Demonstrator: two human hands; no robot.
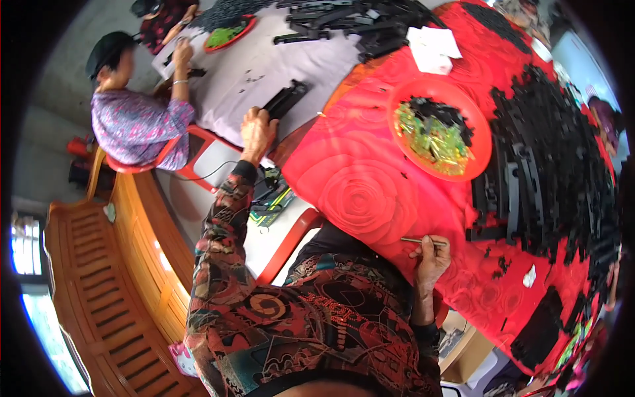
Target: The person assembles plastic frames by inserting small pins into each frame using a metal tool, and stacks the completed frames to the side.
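Observation:
My left hand point(256, 134) reaches out to the far left and grips the near end of some long black plastic parts point(286, 99) over the pale cloth. How many parts are in that grip I cannot tell. Low over the red rose-patterned cloth point(360, 195), my right hand point(431, 262) is closed on a slim, pale, pen-like tool point(418, 241) that points left. Beyond it stands a round red-orange basin point(477, 165) holding green-yellow bits and black scraps.
Long black plastic parts point(542, 178) are heaped on the right, with another pile point(331, 23) at the far side. White paper point(433, 49) lies near that pile. A co-worker point(139, 112) sits at far left, a wooden bench point(116, 284) behind. A smaller red dish point(230, 33) holds green bits.

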